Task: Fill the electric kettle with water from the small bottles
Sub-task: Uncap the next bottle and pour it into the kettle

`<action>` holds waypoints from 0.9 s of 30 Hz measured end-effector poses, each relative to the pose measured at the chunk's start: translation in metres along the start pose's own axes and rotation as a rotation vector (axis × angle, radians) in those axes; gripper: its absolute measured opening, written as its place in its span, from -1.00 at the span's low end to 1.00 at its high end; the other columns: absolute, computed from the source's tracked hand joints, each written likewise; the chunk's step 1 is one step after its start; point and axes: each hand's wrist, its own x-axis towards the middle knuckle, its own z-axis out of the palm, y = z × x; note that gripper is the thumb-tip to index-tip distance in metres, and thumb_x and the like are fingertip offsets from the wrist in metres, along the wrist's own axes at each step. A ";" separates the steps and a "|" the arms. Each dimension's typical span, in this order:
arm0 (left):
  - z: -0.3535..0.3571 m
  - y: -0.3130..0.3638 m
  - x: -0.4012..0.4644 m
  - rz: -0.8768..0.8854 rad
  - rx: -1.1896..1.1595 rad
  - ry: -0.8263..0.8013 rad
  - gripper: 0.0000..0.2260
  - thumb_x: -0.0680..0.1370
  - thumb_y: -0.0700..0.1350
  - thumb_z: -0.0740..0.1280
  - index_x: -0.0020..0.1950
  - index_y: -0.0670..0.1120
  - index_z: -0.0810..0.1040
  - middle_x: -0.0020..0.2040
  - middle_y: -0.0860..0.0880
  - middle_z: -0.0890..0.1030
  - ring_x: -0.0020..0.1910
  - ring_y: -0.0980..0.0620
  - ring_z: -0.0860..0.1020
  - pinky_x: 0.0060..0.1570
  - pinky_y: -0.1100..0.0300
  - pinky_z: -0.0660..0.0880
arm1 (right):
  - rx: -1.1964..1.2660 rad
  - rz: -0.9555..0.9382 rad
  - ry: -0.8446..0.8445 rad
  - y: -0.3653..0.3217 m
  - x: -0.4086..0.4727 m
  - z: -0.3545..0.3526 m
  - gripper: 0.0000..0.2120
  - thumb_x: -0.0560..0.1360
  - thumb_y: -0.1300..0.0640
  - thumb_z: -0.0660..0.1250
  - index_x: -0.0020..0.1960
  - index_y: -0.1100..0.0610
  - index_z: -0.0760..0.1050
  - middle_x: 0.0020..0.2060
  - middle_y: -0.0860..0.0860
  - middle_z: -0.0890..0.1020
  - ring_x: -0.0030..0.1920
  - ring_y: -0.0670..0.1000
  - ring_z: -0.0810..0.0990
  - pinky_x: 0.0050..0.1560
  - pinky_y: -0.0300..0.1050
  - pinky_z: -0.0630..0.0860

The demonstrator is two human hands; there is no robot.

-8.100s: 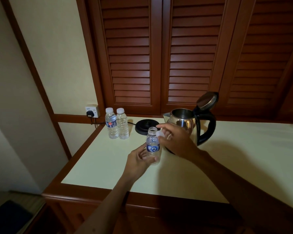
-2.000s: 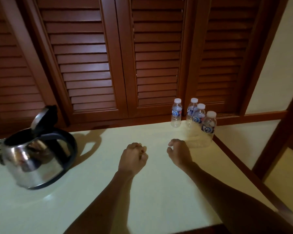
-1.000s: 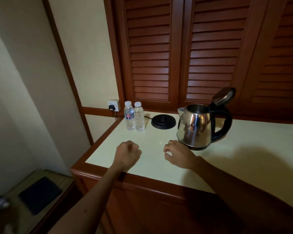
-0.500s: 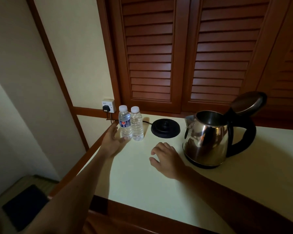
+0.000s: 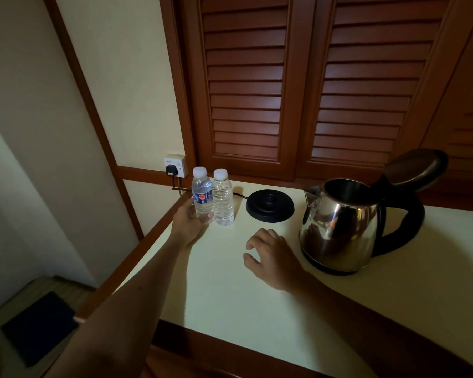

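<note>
Two small capped water bottles stand at the table's back left corner. My left hand [image 5: 189, 223] wraps its fingers and thumb round the lower part of the labelled bottle [image 5: 201, 193]. The unlabelled bottle [image 5: 222, 197] stands touching it on the right. The steel electric kettle [image 5: 342, 225] sits on the cream table [image 5: 230, 296] at the right, off its base, lid [image 5: 417, 169] hinged up and black handle facing right. My right hand [image 5: 271, 257] hovers low over the table just left of the kettle, fingers loosely spread and holding nothing.
The black kettle base [image 5: 270, 205] lies between the bottles and the kettle, its cord running to a wall socket [image 5: 176, 167] behind the bottles. Louvred wooden doors stand behind the table. The floor with a dark mat [image 5: 38, 327] lies beyond the left edge.
My left hand has reached forward from beside the labelled bottle and closed round its lower part. My right hand stays beside the kettle. The view has come slightly closer.
</note>
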 end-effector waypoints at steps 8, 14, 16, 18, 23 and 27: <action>-0.008 0.000 -0.054 -0.029 0.041 0.094 -0.53 0.47 -0.05 0.51 0.34 -0.04 0.48 0.26 -0.02 0.62 0.19 -0.06 0.60 0.24 -0.08 0.54 | 0.034 0.048 -0.022 -0.004 -0.004 -0.002 -0.80 0.41 -0.05 0.29 -0.13 0.08 0.53 -0.19 -0.05 0.53 -0.16 0.04 0.50 -0.17 -0.04 0.44; -0.009 0.010 -0.111 -0.018 0.111 0.035 -0.48 0.46 -0.01 0.51 0.36 -0.07 0.46 0.27 0.01 0.60 0.12 0.04 0.58 0.09 0.16 0.53 | 0.102 0.141 -0.156 -0.013 0.000 -0.018 -0.82 0.45 0.00 0.36 -0.04 0.09 0.57 -0.06 -0.03 0.57 0.00 0.04 0.49 0.05 0.02 0.45; -0.007 0.014 -0.127 -0.005 0.102 0.016 -0.49 0.45 -0.03 0.52 0.36 -0.07 0.46 0.27 0.00 0.59 0.07 0.09 0.53 0.03 0.22 0.48 | 0.153 0.170 -0.187 -0.018 -0.003 -0.025 -0.81 0.45 0.04 0.37 0.00 0.11 0.56 -0.04 -0.02 0.57 0.03 0.05 0.50 0.08 -0.01 0.46; -0.006 0.017 -0.141 0.015 0.087 -0.009 -0.49 0.44 -0.04 0.53 0.35 -0.06 0.47 0.26 -0.01 0.60 0.06 0.09 0.54 0.02 0.24 0.47 | 0.209 0.187 -0.209 -0.025 -0.007 -0.036 -0.80 0.47 0.07 0.37 0.04 0.13 0.55 -0.02 -0.01 0.57 0.05 0.02 0.53 0.10 -0.05 0.48; 0.005 0.023 -0.163 0.052 0.078 -0.063 -0.48 0.41 -0.04 0.56 0.32 -0.05 0.49 0.20 0.03 0.62 0.07 0.07 0.58 0.01 0.27 0.48 | 0.303 0.248 -0.119 -0.050 -0.012 -0.079 -0.78 0.51 0.10 0.34 0.14 0.11 0.53 0.02 -0.03 0.55 -0.04 -0.09 0.54 -0.04 -0.18 0.50; 0.021 0.029 -0.177 0.054 0.050 -0.123 -0.49 0.36 -0.05 0.60 0.26 -0.03 0.53 0.10 0.05 0.67 -0.02 0.13 0.63 -0.11 0.39 0.47 | 0.443 0.245 0.009 -0.072 -0.006 -0.115 -0.80 0.53 0.11 0.33 0.14 0.09 0.54 -0.02 -0.06 0.58 -0.06 -0.12 0.56 -0.11 -0.30 0.51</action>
